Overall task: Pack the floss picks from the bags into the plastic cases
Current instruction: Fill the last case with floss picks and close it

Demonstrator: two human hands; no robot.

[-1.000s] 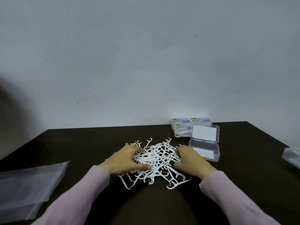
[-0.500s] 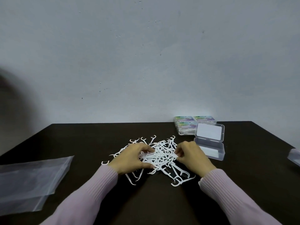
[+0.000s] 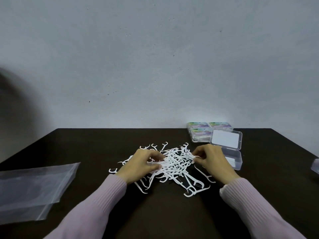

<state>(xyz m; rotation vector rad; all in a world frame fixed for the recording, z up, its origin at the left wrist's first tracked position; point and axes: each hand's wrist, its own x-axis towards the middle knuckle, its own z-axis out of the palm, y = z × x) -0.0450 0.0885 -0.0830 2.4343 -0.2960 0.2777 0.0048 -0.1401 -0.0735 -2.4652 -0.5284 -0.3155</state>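
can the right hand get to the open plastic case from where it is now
Probably yes. The open case lies on the table just beside the right hand, lid up, with nothing between them. The hand pinches floss picks from the pile, so it looks able to move them straight over.

Two hands, left [image 3: 143, 165] and right [image 3: 211, 159], pinch white floss picks [image 3: 174, 163] heaped mid-frame on a dark table [image 3: 172, 213]; an open clear case [image 3: 229, 152] lies right, plastic bags [image 3: 32, 188] lower left.

One heap of floss picks [image 3: 174, 163], one open case [image 3: 231, 157], three packed cases [image 3: 200, 133], two bags [image 3: 31, 188]
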